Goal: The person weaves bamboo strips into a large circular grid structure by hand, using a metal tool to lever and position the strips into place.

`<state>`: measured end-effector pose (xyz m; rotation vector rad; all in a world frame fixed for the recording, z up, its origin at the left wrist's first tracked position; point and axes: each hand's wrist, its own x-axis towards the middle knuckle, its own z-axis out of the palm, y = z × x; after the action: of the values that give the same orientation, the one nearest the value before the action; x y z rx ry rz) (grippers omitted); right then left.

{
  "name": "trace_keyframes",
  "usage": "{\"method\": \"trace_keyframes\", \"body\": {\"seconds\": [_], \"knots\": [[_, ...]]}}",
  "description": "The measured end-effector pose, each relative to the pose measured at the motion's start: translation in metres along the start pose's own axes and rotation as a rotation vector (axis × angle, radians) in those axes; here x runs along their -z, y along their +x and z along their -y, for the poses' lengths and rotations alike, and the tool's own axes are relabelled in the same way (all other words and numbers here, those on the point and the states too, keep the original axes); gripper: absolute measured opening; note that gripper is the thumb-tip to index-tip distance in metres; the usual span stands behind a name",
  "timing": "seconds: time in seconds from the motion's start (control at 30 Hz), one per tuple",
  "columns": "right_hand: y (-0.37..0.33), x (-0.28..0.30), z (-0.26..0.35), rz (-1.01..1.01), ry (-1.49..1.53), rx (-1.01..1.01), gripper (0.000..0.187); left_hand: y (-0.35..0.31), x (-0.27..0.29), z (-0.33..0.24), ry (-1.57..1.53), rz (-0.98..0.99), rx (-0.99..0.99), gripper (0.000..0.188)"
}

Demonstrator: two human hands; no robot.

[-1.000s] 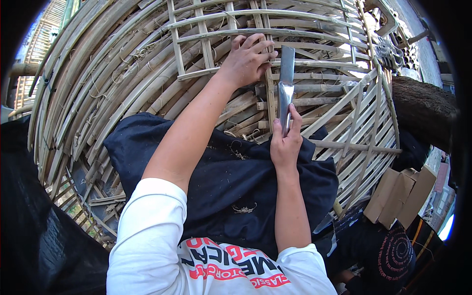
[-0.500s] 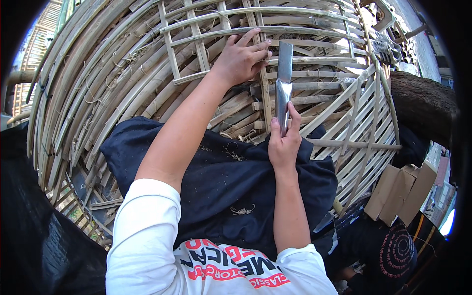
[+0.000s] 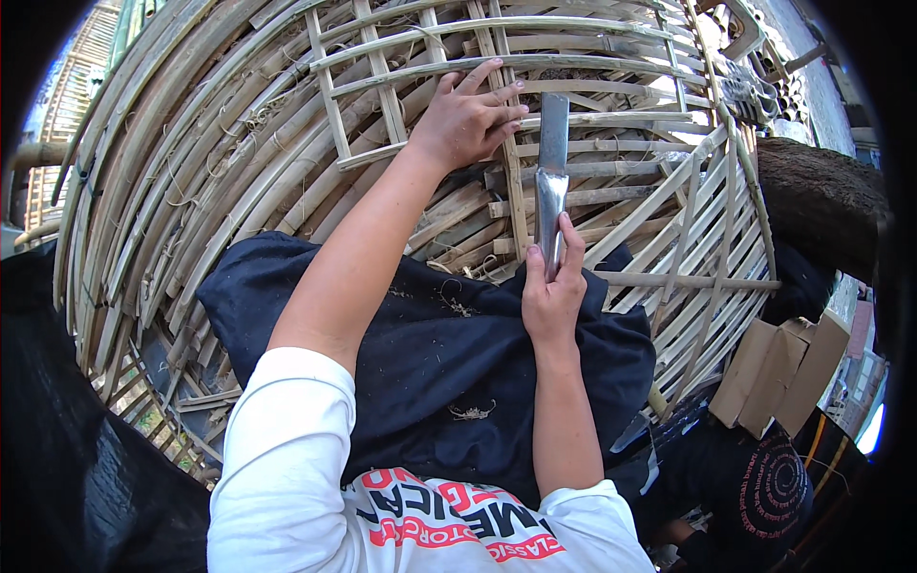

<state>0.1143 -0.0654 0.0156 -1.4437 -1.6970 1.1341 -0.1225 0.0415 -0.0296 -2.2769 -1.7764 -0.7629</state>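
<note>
A lattice of split bamboo strips [image 3: 411, 46] spreads in front of me, its slats crossing in a loose grid. My left hand [image 3: 466, 116] rests on it with fingers spread, the fingertips lying over an upright slat [image 3: 517, 196]. To the right, my right hand [image 3: 555, 291] is closed around the shiny metal handle of a knife [image 3: 552, 143]. Its broad grey blade has a squared end and points away from me, above the lattice. The blade stands apart from my left fingers. A black cloth [image 3: 430, 353] with pale shavings covers my lap.
Long bent bamboo strips [image 3: 181, 143] are bundled at the left. A thick dark log [image 3: 826, 191] lies at the right, with an opened cardboard box [image 3: 778, 372] below it. Another person in dark clothing [image 3: 764, 506] is at the lower right. Black sheeting [image 3: 86, 430] hangs at the left.
My right hand has drawn the knife slightly toward me, so its tip sits lower. My left hand stays at nearly the same spot on the lattice.
</note>
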Motion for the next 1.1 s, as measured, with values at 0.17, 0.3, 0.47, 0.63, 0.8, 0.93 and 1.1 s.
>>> {"method": "trace_keyframes", "body": {"seconds": [0.17,0.3,0.47,0.63,0.8,0.93,1.1], "knots": [[0.005,-0.001,-0.001,-0.028,-0.020,-0.008,0.049,0.002,0.000,0.001,0.013,-0.004,-0.022,0.025],[0.016,0.001,-0.006,-0.093,0.078,-0.040,0.047,0.004,-0.007,-0.002,0.021,-0.010,-0.026,0.031],[0.024,0.005,-0.004,-0.143,0.274,-0.120,0.046,0.012,0.009,-0.014,-0.019,0.023,0.017,0.032],[0.026,0.008,-0.002,-0.150,0.325,-0.089,0.046,0.014,0.005,-0.018,0.003,-0.027,-0.004,0.033],[0.027,0.007,-0.002,-0.201,0.332,0.003,0.047,0.015,0.000,-0.005,0.043,0.023,-0.039,0.034],[0.027,0.011,0.000,-0.202,0.335,-0.013,0.047,0.014,-0.005,0.001,0.071,0.014,-0.087,0.034],[0.027,0.018,0.008,-0.154,0.417,-0.084,0.047,0.014,-0.005,0.000,0.076,0.013,-0.082,0.033]]}}
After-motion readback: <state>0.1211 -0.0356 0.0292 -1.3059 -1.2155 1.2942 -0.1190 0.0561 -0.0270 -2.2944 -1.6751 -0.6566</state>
